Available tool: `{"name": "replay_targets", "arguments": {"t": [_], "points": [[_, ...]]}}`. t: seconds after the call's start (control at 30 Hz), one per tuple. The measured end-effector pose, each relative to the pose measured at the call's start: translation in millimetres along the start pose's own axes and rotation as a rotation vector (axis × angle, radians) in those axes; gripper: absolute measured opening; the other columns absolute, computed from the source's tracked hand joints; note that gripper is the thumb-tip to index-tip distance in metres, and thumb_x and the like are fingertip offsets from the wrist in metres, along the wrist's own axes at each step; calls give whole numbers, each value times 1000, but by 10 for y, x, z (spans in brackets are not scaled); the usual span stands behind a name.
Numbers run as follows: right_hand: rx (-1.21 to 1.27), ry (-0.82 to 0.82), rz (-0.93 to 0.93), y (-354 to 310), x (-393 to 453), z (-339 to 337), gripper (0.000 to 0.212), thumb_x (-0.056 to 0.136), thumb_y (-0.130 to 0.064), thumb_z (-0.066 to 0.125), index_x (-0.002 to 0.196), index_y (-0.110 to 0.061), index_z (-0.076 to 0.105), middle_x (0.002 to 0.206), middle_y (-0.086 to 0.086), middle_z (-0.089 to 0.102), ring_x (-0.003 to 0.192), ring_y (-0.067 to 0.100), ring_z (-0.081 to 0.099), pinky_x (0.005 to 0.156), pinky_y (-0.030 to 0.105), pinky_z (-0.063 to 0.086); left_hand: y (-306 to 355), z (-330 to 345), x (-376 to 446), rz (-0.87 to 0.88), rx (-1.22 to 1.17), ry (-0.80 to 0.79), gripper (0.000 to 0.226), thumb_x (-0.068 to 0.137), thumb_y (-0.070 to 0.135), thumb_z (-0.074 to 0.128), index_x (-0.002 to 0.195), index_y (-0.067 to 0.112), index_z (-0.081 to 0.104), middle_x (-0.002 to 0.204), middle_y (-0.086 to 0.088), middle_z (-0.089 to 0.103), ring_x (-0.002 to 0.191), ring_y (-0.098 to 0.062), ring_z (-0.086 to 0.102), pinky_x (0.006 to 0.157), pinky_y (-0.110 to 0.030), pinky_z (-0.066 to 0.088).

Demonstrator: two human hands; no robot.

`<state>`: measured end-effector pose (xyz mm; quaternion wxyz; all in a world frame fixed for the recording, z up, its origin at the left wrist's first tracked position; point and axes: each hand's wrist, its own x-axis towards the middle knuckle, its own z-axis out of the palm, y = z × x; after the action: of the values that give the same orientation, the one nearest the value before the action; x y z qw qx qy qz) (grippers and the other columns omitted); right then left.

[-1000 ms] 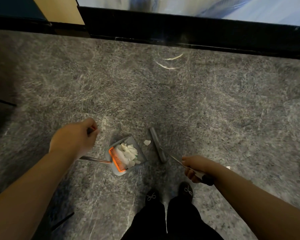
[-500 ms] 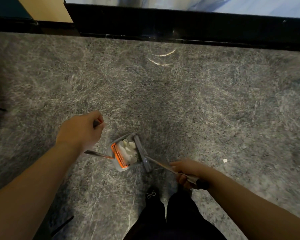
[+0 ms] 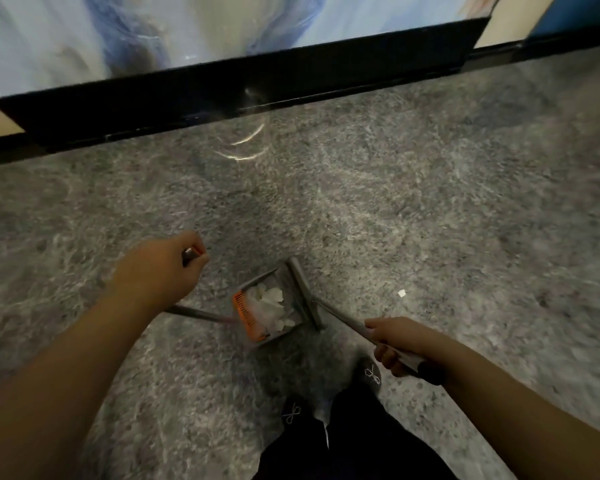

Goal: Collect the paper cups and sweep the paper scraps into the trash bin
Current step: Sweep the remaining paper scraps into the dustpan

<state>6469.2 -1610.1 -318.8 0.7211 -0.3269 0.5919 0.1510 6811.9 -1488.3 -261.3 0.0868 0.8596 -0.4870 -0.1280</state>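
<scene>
Now sweeping: left hand [image 3: 160, 271] clenched on dustpan [image 3: 274, 308] handle, right hand [image 3: 400, 342] clenched on broom [image 3: 305, 296] shaft, head against pan lip. Best to keep lip flat, strokes short. Pan full of white paper scraps [image 3: 269, 308]; stray scrap [image 3: 401, 293] on floor, well right.

dim indoor light | arc-shaped glare on floor [image 3: 243, 147] | soft motion blur throughout | wide-angle bending at edges | forearms shadowed

Glossy stone floor [image 3: 395, 220]; paper scraps [image 3: 269, 304].
</scene>
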Motion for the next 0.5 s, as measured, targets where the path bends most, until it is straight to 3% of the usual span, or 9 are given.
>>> {"name": "replay_targets", "arguments": {"t": [0.17,0.33,0.5], "points": [[190,121,-38,216,-222,-511,26,100,-13,34,112,-29,51,46,0,42,32,6,35,32,14,27,656,119,316,152,59,3,10,87,45,62,84,37,56,69,9,61,56,-11,50,51,-24,35],[404,178,-57,465,-442,-1055,30,100,-8,33,111,-29,50,46,1,42,30,6,35,31,14,28,1398,264,540,309,20,6,11,86,38,66,85,29,61,71,0,64,65,-24,58,59,-30,40],[428,228,-75,706,-598,-1597,30,100,-5,28,104,-25,51,54,3,39,33,7,34,37,16,27,2193,475,695,450,49,-7,15,87,39,63,83,25,62,69,0,64,66,-27,61,59,-30,44]]}}
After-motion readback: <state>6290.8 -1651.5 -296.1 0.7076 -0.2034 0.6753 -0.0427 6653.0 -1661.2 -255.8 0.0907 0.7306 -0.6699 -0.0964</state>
